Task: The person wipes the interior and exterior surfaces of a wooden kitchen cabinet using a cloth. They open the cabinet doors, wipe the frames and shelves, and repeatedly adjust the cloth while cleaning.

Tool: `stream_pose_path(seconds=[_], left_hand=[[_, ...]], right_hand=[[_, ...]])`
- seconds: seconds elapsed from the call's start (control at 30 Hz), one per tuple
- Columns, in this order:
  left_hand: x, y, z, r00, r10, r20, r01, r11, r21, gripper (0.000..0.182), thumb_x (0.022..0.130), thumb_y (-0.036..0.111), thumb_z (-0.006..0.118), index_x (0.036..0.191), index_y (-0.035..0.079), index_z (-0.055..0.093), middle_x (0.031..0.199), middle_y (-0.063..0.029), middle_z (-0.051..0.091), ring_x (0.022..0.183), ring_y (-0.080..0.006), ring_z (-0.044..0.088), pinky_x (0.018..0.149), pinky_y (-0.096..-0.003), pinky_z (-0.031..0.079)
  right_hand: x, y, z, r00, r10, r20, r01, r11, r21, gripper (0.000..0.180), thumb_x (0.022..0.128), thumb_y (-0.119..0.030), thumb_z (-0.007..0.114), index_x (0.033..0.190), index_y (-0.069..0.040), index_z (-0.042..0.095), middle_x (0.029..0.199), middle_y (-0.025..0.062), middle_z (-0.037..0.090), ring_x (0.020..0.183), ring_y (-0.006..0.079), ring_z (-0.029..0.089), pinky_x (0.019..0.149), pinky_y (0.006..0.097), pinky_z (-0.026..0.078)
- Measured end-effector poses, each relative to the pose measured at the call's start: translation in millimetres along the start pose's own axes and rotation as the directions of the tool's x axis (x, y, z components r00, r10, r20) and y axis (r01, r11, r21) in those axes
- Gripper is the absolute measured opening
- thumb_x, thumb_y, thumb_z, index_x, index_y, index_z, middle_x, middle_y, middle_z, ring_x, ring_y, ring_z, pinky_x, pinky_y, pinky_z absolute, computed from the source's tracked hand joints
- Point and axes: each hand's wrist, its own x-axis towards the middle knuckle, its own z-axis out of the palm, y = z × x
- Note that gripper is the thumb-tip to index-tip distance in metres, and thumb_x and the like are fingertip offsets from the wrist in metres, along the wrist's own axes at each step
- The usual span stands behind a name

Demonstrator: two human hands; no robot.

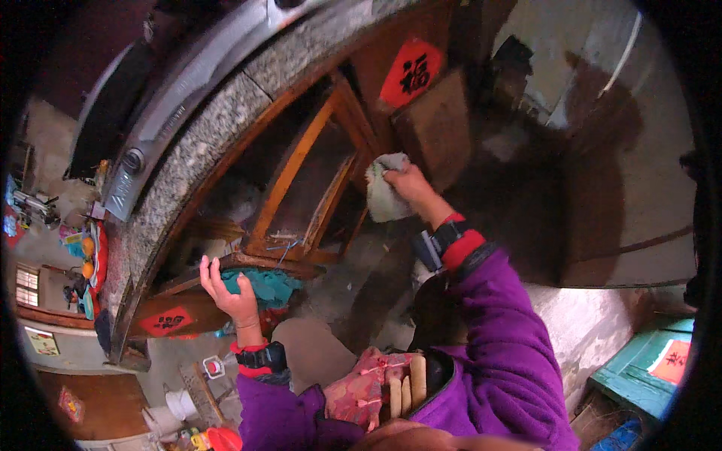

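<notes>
My right hand (407,183) grips a pale, crumpled cloth (386,194) beside the edge of a wooden cabinet door frame (361,124). Whether the cloth touches the wood is hard to tell. On the left, my left hand (232,299) is raised with its fingers apart and holds nothing. Just behind it is a teal cloth (268,286) beneath the lower corner of an orange-brown wooden frame (296,172). The cabinet's dark interior shows behind that frame, its contents mostly in shadow.
A speckled stone countertop (217,118) curves above the cabinet, carrying a metal gas stove (169,107). Oranges (88,256) lie by a red bag at the far left. A brown panel (437,127) stands beyond my right hand. A green door (637,361) is at lower right.
</notes>
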Motion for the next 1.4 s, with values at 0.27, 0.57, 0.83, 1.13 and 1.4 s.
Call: stream_pose_path(seconds=[0.27,0.57,0.83,1.13,1.4], left_hand=[[-0.4,4.4,-8.1,0.999,-0.028,0.032,0.028,1.000,0.006,0.057,0.073,-0.001,0.060,0.129,0.007,0.051,0.139,-0.0157,0.044,0.128,-0.0366,0.044,0.104,-0.0448,0.039],[6.0,13.0,-38.8,0.988,-0.100,0.118,0.114,0.987,-0.113,0.055,0.078,0.002,0.059,0.132,0.004,0.050,0.142,-0.0161,0.045,0.127,-0.0344,0.046,0.107,-0.0416,0.037],[-9.0,55.4,-53.2,0.981,-0.121,0.150,0.172,0.902,-0.395,0.051,0.080,0.003,0.058,0.130,0.000,0.052,0.137,-0.0151,0.050,0.127,-0.0305,0.047,0.109,-0.0398,0.034],[-8.4,37.5,-34.9,0.986,-0.043,0.163,0.099,0.931,-0.351,0.054,0.079,0.007,0.060,0.131,0.002,0.051,0.145,-0.0143,0.042,0.130,-0.0330,0.044,0.107,-0.0395,0.037],[-3.8,28.0,-23.5,0.989,-0.009,0.148,0.042,0.974,-0.224,0.058,0.077,0.009,0.062,0.133,0.008,0.050,0.145,-0.0077,0.042,0.125,-0.0312,0.050,0.093,-0.0388,0.050]], right_hand=[[-93.6,34.1,-3.3,0.983,0.181,0.030,-0.177,0.889,0.423,0.032,0.088,-0.015,0.060,0.116,0.000,0.059,0.105,0.0098,0.065,0.093,0.0224,0.062,0.080,0.0370,0.051],[-96.3,58.1,-10.4,0.985,0.106,-0.134,-0.062,0.952,0.299,0.031,0.084,-0.014,0.063,0.111,-0.001,0.059,0.103,0.0087,0.065,0.092,0.0214,0.063,0.076,0.0372,0.051],[-110.4,46.5,-11.7,0.976,0.101,-0.191,-0.029,0.937,0.349,0.028,0.087,-0.014,0.058,0.112,-0.003,0.060,0.103,0.0083,0.064,0.093,0.0221,0.061,0.077,0.0376,0.050],[-145.2,30.3,-1.7,0.974,0.050,-0.220,0.010,0.964,0.265,0.031,0.087,-0.014,0.057,0.116,-0.003,0.056,0.104,0.0093,0.063,0.095,0.0222,0.060,0.079,0.0387,0.049],[-152.0,14.7,16.4,0.991,0.031,-0.129,-0.008,0.985,0.173,0.030,0.088,-0.016,0.057,0.116,-0.005,0.058,0.104,0.0098,0.064,0.094,0.0245,0.063,0.077,0.0417,0.052]])
